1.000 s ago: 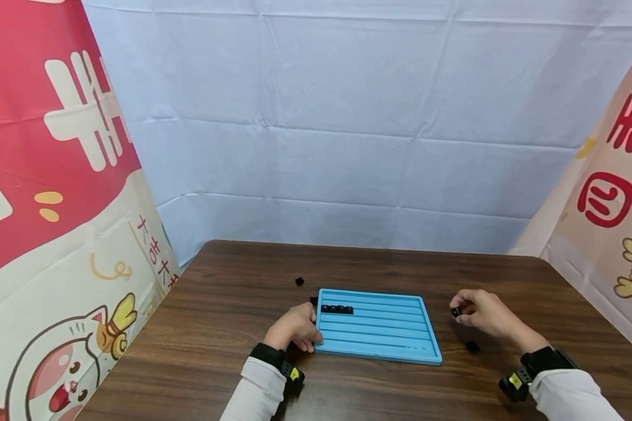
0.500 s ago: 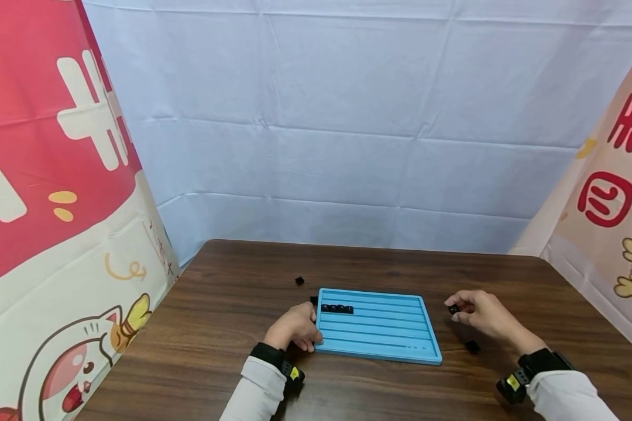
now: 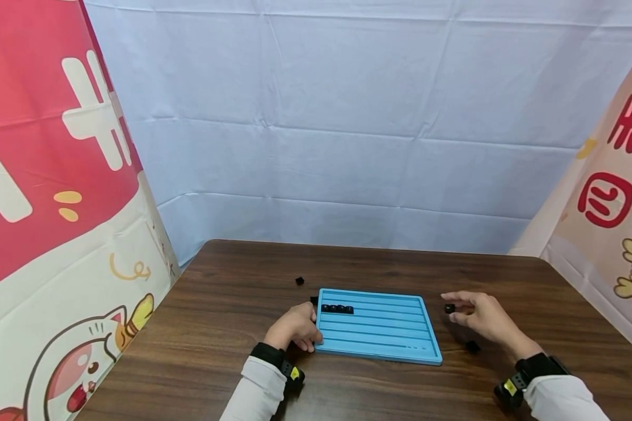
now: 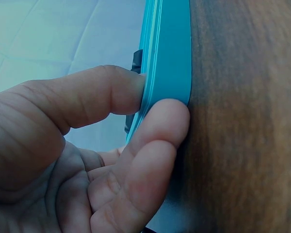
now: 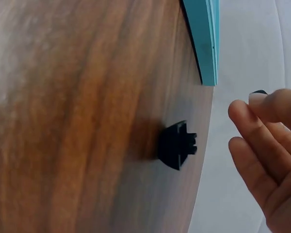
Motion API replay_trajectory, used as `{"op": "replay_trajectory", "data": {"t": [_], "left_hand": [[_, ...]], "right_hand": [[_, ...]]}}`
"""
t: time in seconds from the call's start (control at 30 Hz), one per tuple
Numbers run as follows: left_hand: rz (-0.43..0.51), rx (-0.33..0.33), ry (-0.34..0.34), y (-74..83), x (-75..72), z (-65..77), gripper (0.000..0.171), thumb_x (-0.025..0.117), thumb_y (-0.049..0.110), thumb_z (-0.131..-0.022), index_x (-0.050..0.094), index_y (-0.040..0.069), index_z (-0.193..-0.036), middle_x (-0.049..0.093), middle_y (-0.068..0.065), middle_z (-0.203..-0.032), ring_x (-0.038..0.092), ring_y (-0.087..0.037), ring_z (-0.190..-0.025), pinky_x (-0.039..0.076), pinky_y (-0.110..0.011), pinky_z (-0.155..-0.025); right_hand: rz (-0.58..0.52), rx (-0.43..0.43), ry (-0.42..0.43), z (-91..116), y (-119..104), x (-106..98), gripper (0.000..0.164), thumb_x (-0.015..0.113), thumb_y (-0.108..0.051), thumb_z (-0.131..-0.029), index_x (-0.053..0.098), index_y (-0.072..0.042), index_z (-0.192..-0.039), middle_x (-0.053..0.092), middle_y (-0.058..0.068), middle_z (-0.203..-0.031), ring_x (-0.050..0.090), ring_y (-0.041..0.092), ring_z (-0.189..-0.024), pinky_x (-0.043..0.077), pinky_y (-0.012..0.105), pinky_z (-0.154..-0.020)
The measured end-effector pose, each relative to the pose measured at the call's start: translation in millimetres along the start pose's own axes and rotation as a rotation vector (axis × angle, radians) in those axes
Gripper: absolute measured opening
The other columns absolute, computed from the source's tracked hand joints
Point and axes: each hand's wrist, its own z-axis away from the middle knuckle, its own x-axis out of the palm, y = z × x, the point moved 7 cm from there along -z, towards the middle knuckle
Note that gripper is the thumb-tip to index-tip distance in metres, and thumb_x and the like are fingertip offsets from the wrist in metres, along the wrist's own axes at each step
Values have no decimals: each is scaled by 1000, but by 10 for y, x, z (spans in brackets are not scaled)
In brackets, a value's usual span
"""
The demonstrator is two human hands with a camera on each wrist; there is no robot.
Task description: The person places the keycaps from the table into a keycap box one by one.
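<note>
A ridged light-blue tray (image 3: 379, 335) lies on the table, with a short row of black keycaps (image 3: 337, 309) at the left of an upper groove. My left hand (image 3: 295, 328) pinches the tray's left edge near its front corner. In the left wrist view the thumb (image 4: 121, 92) presses the rim from above and fingers touch the side. Right of the tray, my right hand (image 3: 483, 317) holds one black keycap (image 3: 450, 308) between thumb and fingers, just above the table. The right wrist view shows only a dark sliver of it behind the thumb.
Beneath the right hand lies a loose keycap (image 3: 472, 347), stem side showing in the right wrist view. Another keycap (image 3: 299, 281) sits beyond the tray's far left corner, and a partly hidden black piece (image 3: 313, 300) touches its left side. Cloth hangs behind the wooden table (image 3: 242, 275).
My right hand has shifted slightly left toward the tray with the keycap, its fingers a little straighter. The left hand and tray stay put. The left cloth sways to the right.
</note>
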Motion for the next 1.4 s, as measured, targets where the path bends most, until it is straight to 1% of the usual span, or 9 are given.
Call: {"op": "replay_trajectory", "data": {"t": [0.17, 0.3, 0.37, 0.53, 0.63, 0.83, 1.03, 1.23, 1.4], "left_hand": [[-2, 3, -1, 0, 0, 2, 29, 69, -8, -75, 45, -3, -91, 58, -17, -58, 58, -20, -45, 49, -29, -42], [2, 0, -1, -1, 1, 1, 29, 69, -7, -75, 45, -3, -90, 58, -17, -58, 58, -20, -45, 48, -29, -42], [3, 0, 0, 0, 2, 2, 29, 69, -8, -75, 45, -2, -90, 58, -18, -59, 58, -21, -45, 48, -29, -42], [0, 3, 4, 1, 5, 6, 29, 69, -8, -75, 44, -2, -89, 58, -18, -59, 58, -21, -45, 49, -30, -42], [-1, 3, 5, 1, 4, 7, 29, 69, -8, -75, 44, -1, -88, 58, -18, -59, 58, -21, -45, 49, -30, -42], [-1, -5, 3, -5, 2, 2, 30, 70, -7, -75, 44, 1, -87, 58, -18, -59, 58, -21, -46, 49, -30, -42], [-5, -6, 5, -3, -2, 7, 29, 70, -7, -75, 44, 0, -87, 58, -18, -58, 58, -21, -45, 49, -29, -42], [3, -4, 6, 8, -5, 25, 30, 69, -8, -75, 43, 1, -86, 58, -18, -58, 57, -20, -44, 48, -28, -41], [5, -3, 11, 15, -9, 37, 30, 70, -8, -75, 43, 1, -86, 58, -18, -59, 57, -20, -45, 48, -28, -41]], "right_hand": [[-20, 53, 14, 20, 20, 40, 32, 69, 0, -81, 64, 2, -112, 66, 12, -97, 63, 16, -76, 50, 25, -56], [-69, 106, 6, 34, 51, 107, 30, 68, -3, -83, 62, 4, -112, 67, 6, -87, 64, 17, -73, 49, 26, -55], [-83, 122, -1, 39, 69, 136, 32, 67, -4, -84, 61, 5, -114, 67, 5, -86, 64, 17, -73, 49, 26, -55], [-97, 123, 9, 40, 81, 159, 32, 65, -2, -85, 60, 6, -116, 67, 9, -94, 66, 19, -80, 52, 25, -58], [-106, 125, 17, 39, 72, 154, 31, 67, -3, -84, 61, 5, -114, 67, 10, -95, 66, 20, -81, 52, 24, -59], [-77, 142, 30, 27, 57, 121, 27, 73, -13, -81, 64, -1, -104, 64, 7, -94, 64, 19, -79, 52, 25, -60], [-88, 151, 33, 16, 37, 106, 25, 75, -17, -79, 62, -4, -96, 63, 3, -84, 62, 17, -73, 50, 27, -59], [-112, 147, 45, 25, 35, 105, 28, 74, -15, -80, 65, -1, -103, 64, 4, -88, 62, 17, -76, 51, 26, -60], [-133, 154, 27, 27, 35, 122, 27, 72, -8, -82, 65, 2, -106, 66, 6, -89, 63, 18, -76, 52, 25, -61]]}}
